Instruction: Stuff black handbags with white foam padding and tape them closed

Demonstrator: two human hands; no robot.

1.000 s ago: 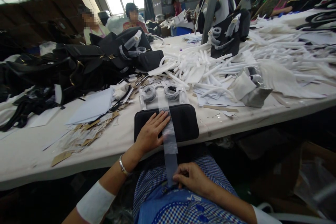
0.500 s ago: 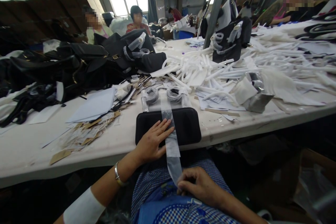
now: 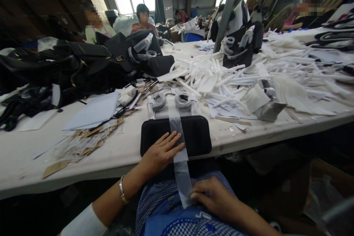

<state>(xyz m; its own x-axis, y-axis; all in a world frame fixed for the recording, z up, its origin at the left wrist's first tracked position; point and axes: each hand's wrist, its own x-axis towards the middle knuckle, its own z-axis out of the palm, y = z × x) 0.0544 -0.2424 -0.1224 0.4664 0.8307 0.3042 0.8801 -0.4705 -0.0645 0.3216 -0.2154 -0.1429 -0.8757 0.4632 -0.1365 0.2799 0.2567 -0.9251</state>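
A black bag (image 3: 197, 132) lies at the front edge of the table, its handles (image 3: 158, 101) wrapped in clear plastic and laid out behind it. Across its middle runs a translucent plastic strip (image 3: 182, 177), which hangs over the table edge towards my lap. My left hand (image 3: 163, 151) rests flat on the bag and strip, fingers stretched out. Below the edge, my right hand (image 3: 211, 195) pinches the right side of the strip near its lower end. A blue checked apron (image 3: 190, 221) covers my lap.
Black bags (image 3: 83, 59) are heaped at the left. White tubes and scraps (image 3: 207, 77) cover the table's middle and right, near a metal tape dispenser (image 3: 272, 107). Paper sheets (image 3: 91, 112) and brown tags (image 3: 91, 138) lie left. Several people sit or stand beyond the table.
My right hand has shifted slightly right on the strip, and the strip's lower end now shows spread flat. My left hand stays on the bag. The view has shifted a little.
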